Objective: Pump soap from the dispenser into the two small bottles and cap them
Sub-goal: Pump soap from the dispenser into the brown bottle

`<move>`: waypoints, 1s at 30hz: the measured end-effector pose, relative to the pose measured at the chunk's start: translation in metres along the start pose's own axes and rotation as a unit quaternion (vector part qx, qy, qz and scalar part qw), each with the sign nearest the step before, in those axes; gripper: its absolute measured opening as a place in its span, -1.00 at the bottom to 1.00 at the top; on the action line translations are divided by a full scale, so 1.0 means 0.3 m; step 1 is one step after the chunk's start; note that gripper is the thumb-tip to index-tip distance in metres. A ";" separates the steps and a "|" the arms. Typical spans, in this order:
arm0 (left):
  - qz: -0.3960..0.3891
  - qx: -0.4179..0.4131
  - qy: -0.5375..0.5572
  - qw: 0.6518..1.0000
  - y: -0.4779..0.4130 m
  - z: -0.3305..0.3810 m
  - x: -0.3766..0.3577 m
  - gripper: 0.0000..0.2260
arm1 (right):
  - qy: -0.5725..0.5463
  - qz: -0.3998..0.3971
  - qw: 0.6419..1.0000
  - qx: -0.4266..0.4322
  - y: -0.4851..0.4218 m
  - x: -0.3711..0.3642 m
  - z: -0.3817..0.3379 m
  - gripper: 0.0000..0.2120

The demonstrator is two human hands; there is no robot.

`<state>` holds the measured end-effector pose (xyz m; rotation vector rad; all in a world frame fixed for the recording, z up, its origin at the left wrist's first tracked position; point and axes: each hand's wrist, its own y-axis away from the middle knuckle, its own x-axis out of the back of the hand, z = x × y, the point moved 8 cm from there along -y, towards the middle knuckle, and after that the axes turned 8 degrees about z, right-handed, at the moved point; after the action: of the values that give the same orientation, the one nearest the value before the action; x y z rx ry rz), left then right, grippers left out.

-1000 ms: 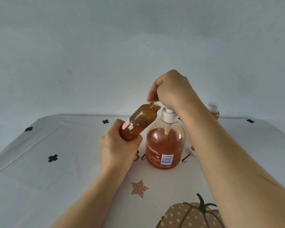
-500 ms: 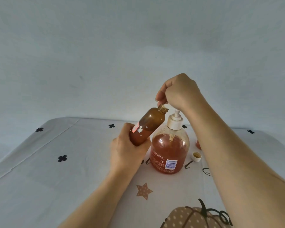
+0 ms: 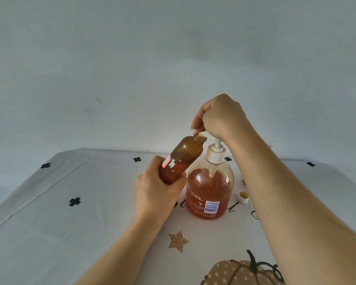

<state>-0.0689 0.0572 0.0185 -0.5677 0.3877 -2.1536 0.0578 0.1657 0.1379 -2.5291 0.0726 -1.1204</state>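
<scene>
Head view: the left hand (image 3: pixel 156 194) has its grip wrapped round the lower half of a small brown bottle (image 3: pixel 183 159). It holds the bottle off the bench (image 3: pixel 70 223) and tilts it, so the open threaded neck points up and to the right. That tilt brings the mouth right against the white spout that shows under the right hand (image 3: pixel 220 118), probably so the soap drops straight in without running down the outside.

The right hand's grip is curled tight over the pump head (image 3: pixel 202 134), knuckles up, and hides most of it. It looks placed to press down. The stem below stands well out of the collar, so the pump appears to be near the top of its stroke.

The dispenser (image 3: pixel 210 192) stands upright on the bench just right of the left hand, about two-thirds full of amber soap.

A small white cap (image 3: pixel 243 196) lies open side up near the right forearm, within reach for closing the bottle. I cannot pick out the second bottle plainly.
</scene>
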 end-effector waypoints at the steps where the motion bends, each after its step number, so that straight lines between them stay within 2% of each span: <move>1: 0.001 0.001 -0.001 1.000 0.000 0.000 0.002 -0.81 | 0.005 -0.005 1.000 0.002 0.000 -0.004 -0.002 -0.62; 20: 0.001 0.037 -0.012 0.999 0.002 -0.011 0.012 -0.81 | 0.028 -0.052 0.998 -0.020 0.023 -0.064 0.025 -0.71; 30: -0.017 0.009 0.000 1.000 0.008 0.015 -0.001 -0.78 | -0.025 0.031 0.999 -0.020 0.051 0.045 -0.007 -0.65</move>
<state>-0.0648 0.0556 0.0211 -0.5685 0.3595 -2.1881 0.0672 0.1481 0.1433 -2.5698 0.1607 -1.0398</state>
